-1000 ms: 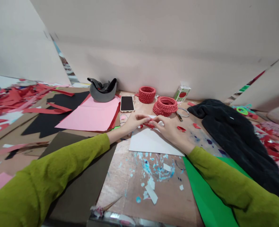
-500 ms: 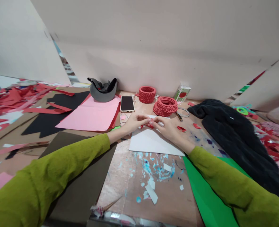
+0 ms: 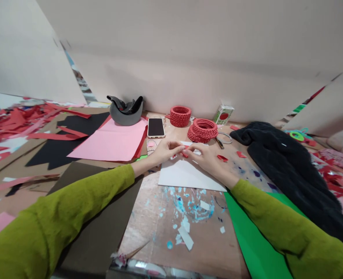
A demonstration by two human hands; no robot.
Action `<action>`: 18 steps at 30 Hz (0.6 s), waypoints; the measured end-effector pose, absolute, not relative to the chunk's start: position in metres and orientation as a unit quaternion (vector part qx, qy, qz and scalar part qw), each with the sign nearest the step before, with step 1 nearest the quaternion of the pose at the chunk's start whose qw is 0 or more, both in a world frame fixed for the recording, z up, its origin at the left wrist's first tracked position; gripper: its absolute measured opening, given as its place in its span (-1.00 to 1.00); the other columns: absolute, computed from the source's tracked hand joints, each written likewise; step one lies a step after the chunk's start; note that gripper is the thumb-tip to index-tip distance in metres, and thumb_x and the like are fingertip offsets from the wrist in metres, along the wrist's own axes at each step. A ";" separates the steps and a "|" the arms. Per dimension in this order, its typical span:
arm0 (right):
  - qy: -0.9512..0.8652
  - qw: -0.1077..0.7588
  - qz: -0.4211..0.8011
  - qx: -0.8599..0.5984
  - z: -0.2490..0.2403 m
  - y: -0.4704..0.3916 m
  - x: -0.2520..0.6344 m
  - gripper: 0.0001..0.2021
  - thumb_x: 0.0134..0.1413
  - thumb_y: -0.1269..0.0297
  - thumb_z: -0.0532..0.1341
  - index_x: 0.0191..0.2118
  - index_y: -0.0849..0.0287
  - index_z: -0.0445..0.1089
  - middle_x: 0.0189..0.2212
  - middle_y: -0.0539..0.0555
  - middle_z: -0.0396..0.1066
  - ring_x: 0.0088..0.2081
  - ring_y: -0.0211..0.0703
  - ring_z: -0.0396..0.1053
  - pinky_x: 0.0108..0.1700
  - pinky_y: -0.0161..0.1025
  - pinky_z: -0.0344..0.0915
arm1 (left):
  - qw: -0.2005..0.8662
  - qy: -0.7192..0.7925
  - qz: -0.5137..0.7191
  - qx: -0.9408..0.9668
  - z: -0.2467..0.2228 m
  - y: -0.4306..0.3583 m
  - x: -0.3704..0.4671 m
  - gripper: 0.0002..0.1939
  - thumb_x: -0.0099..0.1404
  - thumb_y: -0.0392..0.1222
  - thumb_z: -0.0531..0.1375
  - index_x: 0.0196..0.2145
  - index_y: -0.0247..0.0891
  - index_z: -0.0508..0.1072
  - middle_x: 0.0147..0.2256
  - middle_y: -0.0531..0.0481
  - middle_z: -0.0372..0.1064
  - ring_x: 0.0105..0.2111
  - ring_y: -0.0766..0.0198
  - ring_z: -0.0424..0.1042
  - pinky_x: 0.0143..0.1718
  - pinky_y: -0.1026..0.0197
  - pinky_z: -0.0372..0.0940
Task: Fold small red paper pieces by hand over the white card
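Observation:
My left hand [image 3: 166, 150] and my right hand [image 3: 201, 155] meet over a white sheet [image 3: 186, 178], fingertips pinched together. Between them is a small piece of red paper [image 3: 184, 152], mostly covered by the fingers. Both hands are closed on it. Just beyond them stand two stacks of red, scalloped rings, one at the back [image 3: 180, 116] and a nearer one [image 3: 203, 130]. Small folded red paper pieces [image 3: 222, 158] lie to the right of my right hand.
A phone [image 3: 156, 128], pink paper [image 3: 113, 141] and a grey cap [image 3: 126, 112] lie left of centre. On the right are a dark garment [image 3: 293, 166], a small carton [image 3: 224, 115] and green paper [image 3: 258, 236]. White scraps [image 3: 186, 237] lie in front. A pale wall [image 3: 194, 50] rises behind.
Very little differs: my fingers have shifted slightly around the red paper piece, and the whole view has moved a touch.

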State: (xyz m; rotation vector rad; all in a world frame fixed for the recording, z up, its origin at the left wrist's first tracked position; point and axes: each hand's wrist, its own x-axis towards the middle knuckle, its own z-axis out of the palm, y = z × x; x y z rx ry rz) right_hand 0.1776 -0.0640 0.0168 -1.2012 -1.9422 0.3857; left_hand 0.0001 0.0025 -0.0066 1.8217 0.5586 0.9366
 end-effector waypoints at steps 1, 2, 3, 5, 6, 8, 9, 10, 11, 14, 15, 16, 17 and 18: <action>-0.757 0.411 0.156 -0.484 0.017 -0.064 0.178 -0.78 0.17 0.21 0.15 -0.41 0.20 0.44 -0.44 0.04 0.46 -0.38 -0.20 0.36 -0.30 -0.28 0.22 | 0.489 0.239 0.405 0.735 -0.006 0.001 0.001 -0.71 0.22 -0.03 0.21 -0.31 -0.36 0.52 -0.38 -0.10 0.51 -0.44 0.31 0.46 -0.43 0.33 0.31; -0.745 0.422 0.155 -0.493 0.016 -0.063 0.179 -0.77 0.19 0.21 0.13 -0.38 0.20 0.44 -0.41 0.05 0.47 -0.36 -0.19 0.37 -0.28 -0.27 0.24 | 0.479 0.252 0.434 0.720 -0.005 0.001 0.001 -0.72 0.22 -0.04 0.22 -0.31 -0.35 0.50 -0.38 -0.08 0.50 -0.44 0.32 0.45 -0.43 0.34 0.30; -0.729 0.439 0.147 -0.503 0.015 -0.061 0.180 -0.79 0.19 0.23 0.13 -0.33 0.21 0.45 -0.37 0.07 0.48 -0.32 -0.17 0.38 -0.24 -0.25 0.25 | 0.467 0.267 0.466 0.702 -0.005 0.001 0.001 -0.73 0.21 -0.03 0.22 -0.33 -0.34 0.49 -0.40 -0.05 0.47 -0.46 0.34 0.44 -0.44 0.34 0.30; -0.722 0.435 0.134 -0.521 0.011 -0.058 0.182 -0.82 0.15 0.24 0.17 -0.23 0.20 0.45 -0.29 0.09 0.48 -0.25 -0.13 0.39 -0.15 -0.20 0.27 | 0.456 0.292 0.510 0.668 -0.006 0.003 0.002 -0.73 0.21 -0.02 0.22 -0.31 -0.33 0.46 -0.42 -0.03 0.44 -0.47 0.35 0.41 -0.47 0.34 0.29; -0.718 0.426 0.118 -0.538 0.009 -0.056 0.183 -0.81 0.12 0.23 0.20 -0.19 0.19 0.45 -0.25 0.11 0.47 -0.21 -0.09 0.39 -0.12 -0.17 0.27 | 0.447 0.303 0.522 0.660 -0.006 0.004 0.001 -0.73 0.21 -0.03 0.22 -0.29 -0.32 0.46 -0.41 -0.03 0.44 -0.46 0.34 0.41 -0.47 0.34 0.29; -0.728 0.389 0.086 -0.557 0.004 -0.052 0.185 -0.76 0.06 0.20 0.26 -0.16 0.17 0.46 -0.18 0.14 0.45 -0.13 -0.03 0.37 -0.05 -0.09 0.25 | 0.427 0.319 0.529 0.661 -0.008 0.007 0.001 -0.73 0.21 -0.04 0.21 -0.25 -0.31 0.47 -0.36 -0.05 0.44 -0.43 0.32 0.42 -0.44 0.33 0.30; -0.735 0.371 0.075 -0.563 0.002 -0.050 0.186 -0.76 0.04 0.18 0.28 -0.18 0.16 0.47 -0.17 0.16 0.43 -0.10 0.00 0.36 -0.02 -0.06 0.24 | 0.416 0.325 0.528 0.666 -0.008 0.008 0.000 -0.73 0.22 -0.06 0.21 -0.23 -0.31 0.47 -0.33 -0.07 0.45 -0.41 0.31 0.43 -0.42 0.32 0.31; -0.741 0.357 0.069 -0.565 -0.001 -0.049 0.186 -0.77 0.03 0.17 0.29 -0.21 0.16 0.48 -0.16 0.17 0.42 -0.09 0.01 0.34 -0.01 -0.04 0.23 | 0.405 0.331 0.526 0.670 -0.009 0.009 0.000 -0.73 0.23 -0.07 0.20 -0.21 -0.31 0.47 -0.31 -0.08 0.45 -0.39 0.31 0.43 -0.39 0.30 0.31; -0.742 0.351 0.069 -0.567 -0.002 -0.048 0.187 -0.77 0.03 0.17 0.29 -0.21 0.17 0.49 -0.16 0.17 0.41 -0.09 0.01 0.34 -0.01 -0.03 0.24 | 0.396 0.339 0.526 0.672 -0.010 0.010 -0.001 -0.73 0.24 -0.08 0.19 -0.19 -0.31 0.46 -0.30 -0.09 0.45 -0.37 0.30 0.44 -0.37 0.29 0.32; -0.742 0.362 0.080 -0.559 -0.005 -0.047 0.189 -0.79 0.03 0.19 0.29 -0.23 0.19 0.48 -0.18 0.17 0.40 -0.13 -0.02 0.35 -0.04 -0.07 0.26 | 0.374 0.356 0.534 0.669 -0.011 0.011 -0.001 -0.74 0.26 -0.12 0.17 -0.14 -0.30 0.42 -0.22 -0.11 0.43 -0.31 0.28 0.44 -0.29 0.24 0.33; -0.743 0.368 0.084 -0.553 -0.005 -0.047 0.189 -0.81 0.04 0.20 0.29 -0.25 0.19 0.48 -0.20 0.16 0.41 -0.15 -0.04 0.36 -0.06 -0.09 0.27 | 0.369 0.358 0.537 0.668 -0.011 0.011 -0.001 -0.75 0.26 -0.13 0.16 -0.14 -0.29 0.42 -0.19 -0.12 0.42 -0.29 0.27 0.44 -0.26 0.23 0.33; -0.744 0.374 0.087 -0.547 -0.004 -0.047 0.189 -0.82 0.04 0.21 0.29 -0.26 0.20 0.47 -0.22 0.15 0.41 -0.17 -0.06 0.36 -0.08 -0.11 0.28 | 0.366 0.359 0.539 0.669 -0.012 0.011 -0.001 -0.77 0.27 -0.14 0.15 -0.14 -0.29 0.41 -0.17 -0.12 0.41 -0.27 0.27 0.44 -0.23 0.21 0.33; -0.744 0.377 0.090 -0.544 -0.004 -0.047 0.189 -0.83 0.05 0.22 0.28 -0.27 0.20 0.46 -0.24 0.14 0.42 -0.19 -0.07 0.37 -0.10 -0.13 0.28 | 0.363 0.358 0.540 0.670 -0.012 0.011 -0.001 -0.78 0.28 -0.15 0.14 -0.15 -0.28 0.41 -0.15 -0.12 0.40 -0.25 0.26 0.43 -0.20 0.20 0.32; -0.743 0.378 0.090 -0.545 -0.004 -0.048 0.189 -0.84 0.05 0.22 0.28 -0.28 0.20 0.45 -0.25 0.13 0.42 -0.20 -0.08 0.37 -0.11 -0.13 0.28 | 0.359 0.358 0.540 0.672 -0.012 0.011 -0.001 -0.80 0.28 -0.16 0.14 -0.16 -0.28 0.41 -0.15 -0.12 0.40 -0.23 0.26 0.42 -0.17 0.19 0.31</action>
